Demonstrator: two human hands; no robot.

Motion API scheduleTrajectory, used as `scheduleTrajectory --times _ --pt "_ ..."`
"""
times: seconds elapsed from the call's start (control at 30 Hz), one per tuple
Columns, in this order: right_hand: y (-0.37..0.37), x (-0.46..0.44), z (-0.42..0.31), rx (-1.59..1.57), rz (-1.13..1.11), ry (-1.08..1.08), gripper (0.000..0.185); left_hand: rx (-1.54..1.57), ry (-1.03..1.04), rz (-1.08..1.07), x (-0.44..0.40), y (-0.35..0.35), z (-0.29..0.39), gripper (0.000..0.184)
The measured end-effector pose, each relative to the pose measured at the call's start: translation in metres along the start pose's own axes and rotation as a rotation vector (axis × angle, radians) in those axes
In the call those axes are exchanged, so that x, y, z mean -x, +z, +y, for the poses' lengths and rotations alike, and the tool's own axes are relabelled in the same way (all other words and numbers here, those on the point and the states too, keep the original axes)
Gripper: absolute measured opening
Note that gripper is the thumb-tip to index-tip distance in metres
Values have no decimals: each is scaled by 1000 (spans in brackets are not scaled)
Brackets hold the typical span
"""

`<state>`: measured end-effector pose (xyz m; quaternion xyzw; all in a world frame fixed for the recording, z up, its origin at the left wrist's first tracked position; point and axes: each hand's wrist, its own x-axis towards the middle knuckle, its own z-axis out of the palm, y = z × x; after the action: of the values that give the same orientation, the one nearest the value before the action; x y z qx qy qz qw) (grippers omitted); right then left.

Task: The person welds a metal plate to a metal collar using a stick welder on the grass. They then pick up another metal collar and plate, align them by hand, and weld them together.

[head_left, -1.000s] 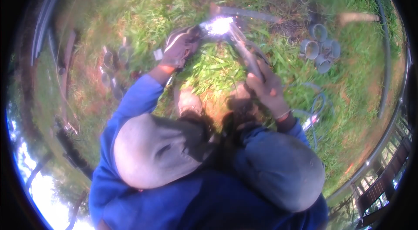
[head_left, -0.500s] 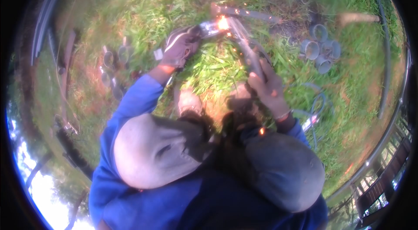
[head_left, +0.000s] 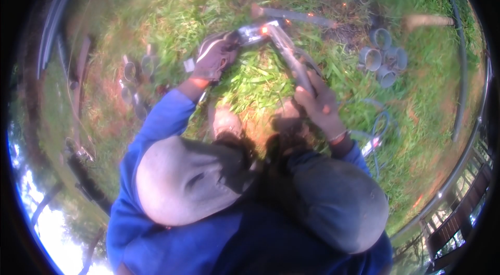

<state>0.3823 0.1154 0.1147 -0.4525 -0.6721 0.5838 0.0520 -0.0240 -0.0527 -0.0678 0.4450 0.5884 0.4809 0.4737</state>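
Observation:
My left hand (head_left: 216, 56), in a dark glove with pale stripes, is closed around the near end of a short, shiny metal piece (head_left: 251, 34). My right hand (head_left: 321, 103) grips the handle of a cutting torch (head_left: 290, 55) whose slim tubes slant up and left. Its tip meets the right end of the metal piece, where a small spot (head_left: 265, 30) glows orange. Just beyond, a long flat metal bar (head_left: 297, 15) lies on the grass, with a few sparks on it. Both hands are out in front of my bent knees.
Several short pipe pieces (head_left: 383, 59) are clustered on the grass at right, and more round pieces (head_left: 131, 71) lie at left. A blue hose (head_left: 383, 126) loops beside my right forearm. Long rails (head_left: 57, 20) lie at far left, and a wooden stick (head_left: 428, 21) at right.
The bright flare at the torch tip has shrunk to a small orange glow, and fewer sparks fly. The torch tip has shifted slightly down. My left hand stays in place.

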Motion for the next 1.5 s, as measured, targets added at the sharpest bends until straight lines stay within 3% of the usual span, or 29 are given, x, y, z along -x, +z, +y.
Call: scheduleTrajectory --times 0.07,0.1,0.17,0.27,0.3,0.33,0.4,0.57,0.77,0.83,0.87,0.93,1.03,1.13,1.23,1.27,1.33,1.43,1.47,1.5 --pt "0 0 -2 2 -10 16 61 -35 15 -5 0 5 3 122" --pt "-1 1 -5 -1 -12 27 61 -47 -33 106 0 15 19 75" --pt "0 0 -4 -3 -13 37 61 -59 -82 216 -2 20 29 37" --pt "0 -1 -1 -5 -26 28 60 -247 12 200 -2 18 26 42" --pt "0 2 -11 -8 -10 21 59 -248 198 218 2 20 19 42" --pt "0 4 -15 -10 6 14 59 -86 168 146 5 16 11 62" --pt "2 8 -8 -60 20 21 58 241 80 25 8 9 5 121" --pt "1 6 0 -140 12 23 56 -100 -36 -7 -3 -1 17 119" --pt "3 5 6 -141 -18 31 59 -71 -5 31 -2 0 -1 114" --pt "2 5 5 -135 -35 40 61 -128 -1 34 -8 4 28 113" --pt "2 5 5 -135 -35 40 61 -251 -108 38 -16 12 68 111" --pt "2 4 7 -129 -34 28 60 -374 -216 42 -21 16 86 108" --pt "3 5 8 -140 -19 27 61 -695 -138 36 -17 9 56 105" --pt "3 4 5 -83 -10 20 61 -277 149 101 -7 -3 13 106" --pt "1 2 2 -22 -9 4 60 -359 164 -50 -12 0 31 117" --pt "1 2 1 -23 -9 5 60 -420 166 140 -15 21 61 72" --pt "1 1 -1 -54 -25 34 59 -478 167 330 -15 32 75 32" --pt "1 1 -5 -30 -21 33 57 -474 125 335 -11 24 61 32" --pt "2 -1 1 -30 -21 33 57 -265 49 171 -4 7 30 77" --pt "4 -4 12 5 -3 -10 55 -165 72 123 -1 7 21 87"
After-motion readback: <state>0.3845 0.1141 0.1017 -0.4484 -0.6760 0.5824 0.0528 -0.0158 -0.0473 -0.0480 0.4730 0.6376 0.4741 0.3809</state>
